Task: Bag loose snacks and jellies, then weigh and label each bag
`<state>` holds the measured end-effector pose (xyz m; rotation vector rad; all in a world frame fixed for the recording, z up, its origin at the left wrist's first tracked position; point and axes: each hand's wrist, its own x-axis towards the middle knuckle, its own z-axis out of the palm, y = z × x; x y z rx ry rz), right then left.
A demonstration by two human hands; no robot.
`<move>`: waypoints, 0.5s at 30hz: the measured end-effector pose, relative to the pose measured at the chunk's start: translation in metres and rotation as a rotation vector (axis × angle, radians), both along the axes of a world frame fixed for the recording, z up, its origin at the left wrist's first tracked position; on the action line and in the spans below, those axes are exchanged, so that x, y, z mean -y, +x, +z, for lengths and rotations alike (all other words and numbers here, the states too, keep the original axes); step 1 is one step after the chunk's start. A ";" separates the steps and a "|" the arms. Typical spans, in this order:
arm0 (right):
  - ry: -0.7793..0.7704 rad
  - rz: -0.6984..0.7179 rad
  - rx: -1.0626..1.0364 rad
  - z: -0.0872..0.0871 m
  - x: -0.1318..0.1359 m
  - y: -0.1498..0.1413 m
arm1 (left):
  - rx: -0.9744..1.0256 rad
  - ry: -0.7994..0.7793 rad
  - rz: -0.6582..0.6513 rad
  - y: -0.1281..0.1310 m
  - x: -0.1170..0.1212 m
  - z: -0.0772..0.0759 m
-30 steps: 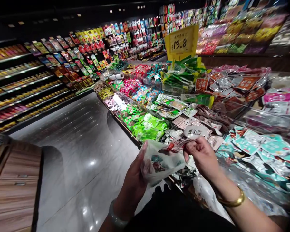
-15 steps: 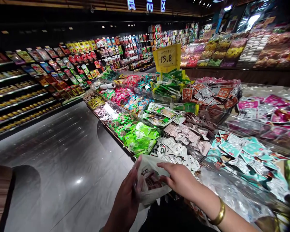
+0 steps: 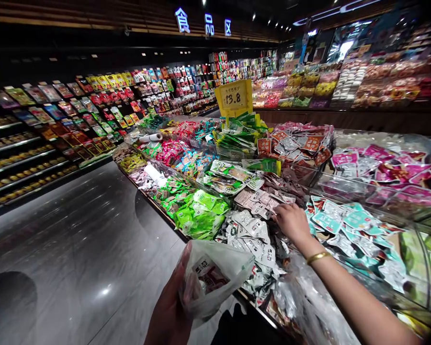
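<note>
My left hand (image 3: 172,299) grips the side of a thin, translucent plastic bag (image 3: 226,268), its mouth open towards me. Inside the bag lie a few small snack packets (image 3: 209,274) with brownish print. My right hand (image 3: 291,224), a gold bangle (image 3: 318,258) on its wrist, reaches into the bin of pinkish-brown snack packets (image 3: 260,201). Its fingers are bent and close together on a packet there; the fingertips are partly hidden. White snack packets (image 3: 253,237) fill the bin between the bag and my right hand.
Bright green packets (image 3: 201,213) lie left of the white ones, teal packets (image 3: 355,223) to the right. Clear dividers separate the bins. A yellow price sign (image 3: 233,98) stands behind them. Grey floor (image 3: 93,249) runs along the left, with stocked shelves (image 3: 25,153) beyond.
My right hand has left the bag's rim and moved forward and right onto the pinkish-brown packets. My left hand still holds the bag, now slightly lower and left in view.
</note>
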<state>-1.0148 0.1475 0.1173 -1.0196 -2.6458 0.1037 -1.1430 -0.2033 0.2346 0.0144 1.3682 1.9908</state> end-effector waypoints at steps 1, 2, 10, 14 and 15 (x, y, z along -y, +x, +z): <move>0.051 0.008 0.044 -0.002 -0.006 -0.003 | 0.044 -0.001 0.010 0.001 0.000 0.001; 0.089 0.027 0.073 -0.004 -0.010 -0.008 | 0.082 -0.013 0.028 0.002 -0.001 0.001; 0.163 0.083 0.236 -0.014 -0.022 -0.042 | 0.124 -0.047 0.012 0.003 0.002 0.000; 0.169 0.100 0.245 -0.007 -0.030 -0.047 | 0.158 -0.013 0.039 0.004 0.003 0.000; 0.169 0.100 0.245 -0.004 -0.031 -0.047 | 0.173 -0.004 0.039 0.005 0.002 0.000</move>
